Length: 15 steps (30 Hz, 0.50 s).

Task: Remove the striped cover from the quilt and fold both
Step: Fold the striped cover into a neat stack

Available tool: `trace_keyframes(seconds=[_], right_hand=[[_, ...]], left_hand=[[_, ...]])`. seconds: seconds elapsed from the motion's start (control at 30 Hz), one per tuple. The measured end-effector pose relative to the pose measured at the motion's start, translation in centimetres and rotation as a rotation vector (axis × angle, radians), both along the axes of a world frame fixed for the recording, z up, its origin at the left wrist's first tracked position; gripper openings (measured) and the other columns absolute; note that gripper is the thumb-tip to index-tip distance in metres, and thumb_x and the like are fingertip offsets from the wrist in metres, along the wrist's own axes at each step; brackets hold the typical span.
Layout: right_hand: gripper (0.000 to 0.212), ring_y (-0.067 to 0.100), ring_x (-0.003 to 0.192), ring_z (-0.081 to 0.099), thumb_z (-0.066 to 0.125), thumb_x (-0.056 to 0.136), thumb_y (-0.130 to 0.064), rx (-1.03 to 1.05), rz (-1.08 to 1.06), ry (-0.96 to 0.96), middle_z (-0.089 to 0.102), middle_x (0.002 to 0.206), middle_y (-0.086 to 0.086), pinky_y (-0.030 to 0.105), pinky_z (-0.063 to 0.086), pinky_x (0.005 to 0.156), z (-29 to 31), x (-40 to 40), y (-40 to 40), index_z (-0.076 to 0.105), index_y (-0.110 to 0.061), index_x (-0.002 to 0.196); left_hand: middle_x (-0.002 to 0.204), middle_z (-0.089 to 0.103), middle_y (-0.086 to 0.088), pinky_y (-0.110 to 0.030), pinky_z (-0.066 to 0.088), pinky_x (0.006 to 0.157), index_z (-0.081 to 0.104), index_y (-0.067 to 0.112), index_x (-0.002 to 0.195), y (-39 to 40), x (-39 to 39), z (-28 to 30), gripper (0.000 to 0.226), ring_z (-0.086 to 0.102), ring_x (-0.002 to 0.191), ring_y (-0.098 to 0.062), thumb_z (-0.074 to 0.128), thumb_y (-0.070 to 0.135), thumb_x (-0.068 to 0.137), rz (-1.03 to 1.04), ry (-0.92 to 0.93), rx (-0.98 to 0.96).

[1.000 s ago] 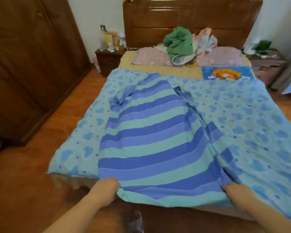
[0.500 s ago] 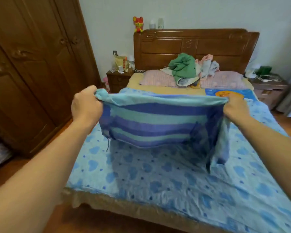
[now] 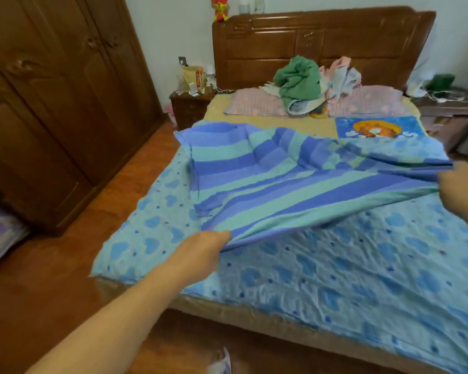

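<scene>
The striped cover, in blue and teal bands, lies folded over across the far half of the bed, its near edge lifted. My left hand grips that near edge at its left corner, low over the bed. My right hand holds the same edge at the right side of the view, partly cut off by the frame. Under the cover spreads the light blue quilt with a darker blue heart print, flat over the mattress and reaching its foot.
A wooden headboard stands at the back, with pink pillows and a heap of green and pink clothes before it. Nightstands flank the bed. A tall wooden wardrobe lines the left. The floor is wood.
From the foot of the bed, both hands lifted the cover's near edge high, then carried it forward and down; the cover now lies doubled over on the far half of the quilt.
</scene>
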State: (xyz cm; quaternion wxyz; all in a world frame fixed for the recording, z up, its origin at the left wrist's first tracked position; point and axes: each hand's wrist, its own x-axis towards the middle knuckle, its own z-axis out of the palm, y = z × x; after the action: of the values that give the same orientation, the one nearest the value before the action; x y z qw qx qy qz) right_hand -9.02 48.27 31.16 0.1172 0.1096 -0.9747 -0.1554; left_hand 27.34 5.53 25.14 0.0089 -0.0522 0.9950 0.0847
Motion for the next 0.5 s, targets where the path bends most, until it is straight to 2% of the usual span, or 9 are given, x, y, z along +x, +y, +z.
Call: trace_keyframes(seconds=[0.03, 0.1, 0.13, 0.2, 0.3, 0.37, 0.4, 0.47, 0.5], right_hand=[[0.028, 0.04, 0.089, 0.058, 0.056, 0.086, -0.011, 0.034, -0.091, -0.172, 0.057, 0.096, 0.027, 0.053, 0.053, 0.084, -1.8, 0.1, 0.4, 0.063, 0.001, 0.111], [0.054, 0.034, 0.133, 0.046, 0.05, 0.097, -0.027, 0.173, -0.133, -0.472, 0.043, 0.147, 0.018, 0.043, 0.038, 0.111, -5.9, 2.7, -0.5, 0.038, -0.014, 0.149], [0.06, 0.029, 0.142, 0.036, 0.049, 0.1, -0.031, 0.203, -0.042, -0.59, 0.033, 0.156, 0.012, 0.038, 0.032, 0.115, -7.1, 5.2, -2.0, 0.027, -0.02, 0.154], [0.064, 0.023, 0.147, 0.028, 0.052, 0.099, -0.029, 0.032, 0.195, -0.82, 0.025, 0.16, 0.005, 0.033, 0.025, 0.117, -9.0, 11.2, -5.7, 0.022, -0.023, 0.156], [0.083, 0.009, 0.146, 0.018, 0.068, 0.087, -0.028, -0.347, 0.505, -1.113, 0.02, 0.156, -0.014, 0.024, 0.016, 0.118, -10.5, 20.8, -10.1, 0.021, -0.029, 0.156], [0.083, -0.003, 0.131, 0.037, 0.073, 0.073, -0.038, -0.622, 0.524, -1.303, 0.038, 0.142, -0.028, 0.02, 0.03, 0.11, -10.9, 26.5, -11.9, 0.035, -0.041, 0.146], [0.067, -0.007, 0.115, 0.049, 0.072, 0.068, -0.04, -0.768, 0.504, -1.294, 0.051, 0.125, -0.034, 0.019, 0.041, 0.099, -11.4, 28.5, -12.2, 0.046, -0.051, 0.129], [0.038, -0.009, 0.086, 0.055, 0.063, 0.067, -0.03, -0.989, 0.404, -1.056, 0.061, 0.092, -0.026, 0.015, 0.044, 0.076, -11.9, 30.6, -12.0, 0.057, -0.055, 0.094], [0.041, -0.007, 0.081, 0.054, 0.055, 0.066, -0.019, -1.029, 0.377, -0.94, 0.061, 0.084, -0.02, 0.017, 0.042, 0.072, -11.7, 31.0, -11.6, 0.061, -0.054, 0.088]], left_hand=[[0.081, 0.059, -0.01, -0.036, 0.034, 0.054, 0.031, 0.029, 0.087, 1.7, -0.2, -0.9, 0.031, 0.06, 0.078, -0.039, 0.049, 0.008, 0.075, -0.027, -0.023, 0.018], [0.078, 0.05, -0.007, -0.039, 0.036, 0.056, 0.03, 0.028, 0.087, 4.6, -0.3, -2.8, 0.031, 0.058, 0.08, -0.04, 0.048, 0.004, 0.077, -0.098, -0.119, 0.021], [0.08, 0.049, -0.007, -0.04, 0.037, 0.058, 0.032, 0.028, 0.088, 5.8, -0.3, -3.7, 0.031, 0.057, 0.082, -0.041, 0.048, 0.003, 0.079, -0.132, -0.168, 0.018], [0.094, 0.057, -0.011, -0.041, 0.036, 0.063, 0.042, 0.026, 0.099, 7.9, -0.2, -5.0, 0.027, 0.058, 0.088, -0.041, 0.051, 0.004, 0.084, -0.175, -0.213, 0.012], [0.101, 0.059, -0.014, -0.043, 0.037, 0.066, 0.051, 0.016, 0.108, 11.0, -0.4, -6.0, 0.024, 0.057, 0.092, -0.041, 0.054, 0.006, 0.086, -0.245, -0.156, 0.013], [0.096, 0.06, -0.01, -0.043, 0.039, 0.069, 0.055, 0.015, 0.101, 12.8, -0.4, -6.2, 0.018, 0.056, 0.09, -0.035, 0.06, 0.013, 0.083, -0.3, -0.037, 0.155], [0.093, 0.06, -0.006, -0.041, 0.041, 0.071, 0.055, 0.018, 0.096, 13.4, -0.4, -6.2, 0.016, 0.055, 0.088, -0.029, 0.063, 0.018, 0.081, -0.312, 0.003, 0.27], [0.089, 0.055, 0.003, -0.033, 0.04, 0.07, 0.052, 0.023, 0.09, 14.1, 0.0, -6.3, 0.019, 0.051, 0.084, -0.018, 0.061, 0.013, 0.077, -0.292, 0.049, 0.488], [0.089, 0.05, 0.009, -0.029, 0.039, 0.07, 0.05, 0.026, 0.09, 14.3, 0.2, -6.5, 0.027, 0.049, 0.082, -0.013, 0.058, 0.005, 0.075, -0.271, 0.071, 0.556]])
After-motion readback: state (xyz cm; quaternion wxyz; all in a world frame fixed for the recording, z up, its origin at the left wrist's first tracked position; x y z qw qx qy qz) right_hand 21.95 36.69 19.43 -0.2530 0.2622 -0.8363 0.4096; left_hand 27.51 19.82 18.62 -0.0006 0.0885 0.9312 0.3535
